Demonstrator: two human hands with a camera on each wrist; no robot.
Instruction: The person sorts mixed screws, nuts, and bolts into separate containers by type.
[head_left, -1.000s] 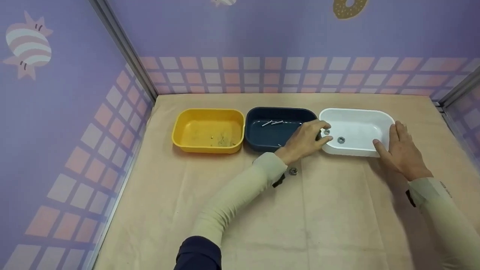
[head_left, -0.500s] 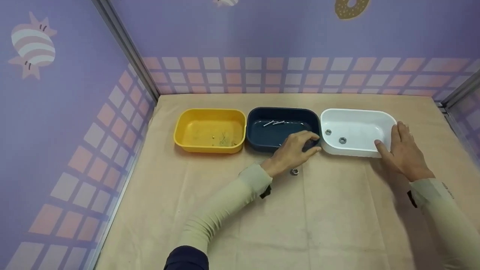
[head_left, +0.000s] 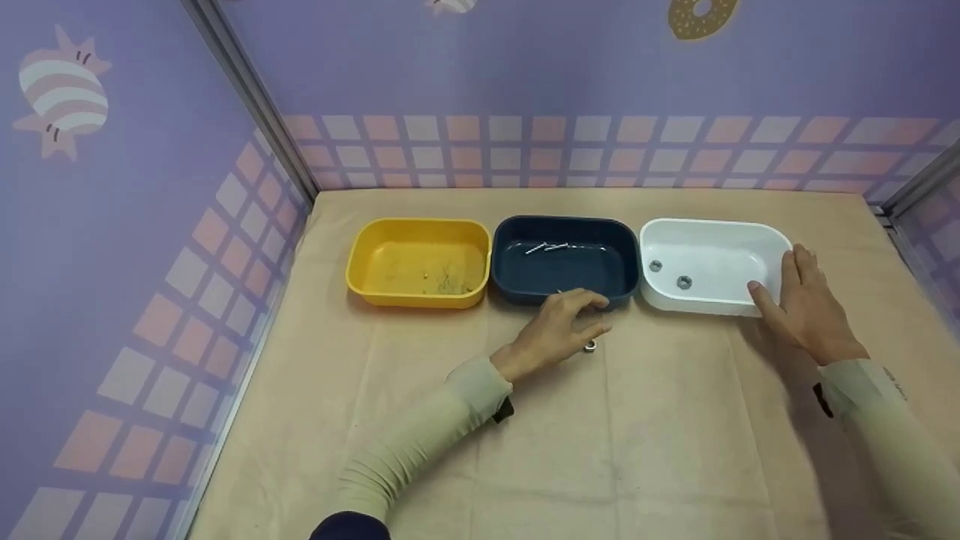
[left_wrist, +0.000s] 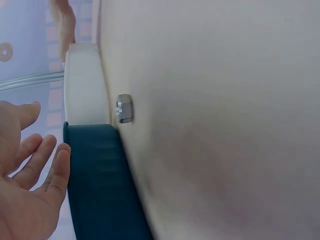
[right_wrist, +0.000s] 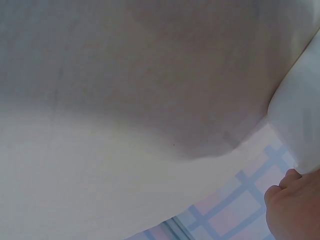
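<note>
My left hand (head_left: 551, 334) hovers in front of the dark blue tray (head_left: 566, 274), fingers loosely bent with nothing between them. Just beyond its thumb a metal hex nut (head_left: 590, 346) sits on the cloth; the left wrist view also shows this nut (left_wrist: 125, 108) near the trays. At the right end of the white tray (head_left: 720, 306) my right hand (head_left: 814, 315) rests, its fingers straight along the outer wall and its thumb on the front rim. Inside that tray are a smaller nut (head_left: 656, 265) and a larger nut (head_left: 684, 282).
Screws (head_left: 556, 246) lie in the dark blue tray. To its left stands a yellow tray (head_left: 416, 300) with several tiny pieces in it. The three trays form a row on a cream cloth (head_left: 562, 450), below a purple patterned wall (head_left: 480, 67).
My left hand has moved from the white tray's left end leftward and toward me, to the front of the dark blue tray. My right hand stays on the white tray.
</note>
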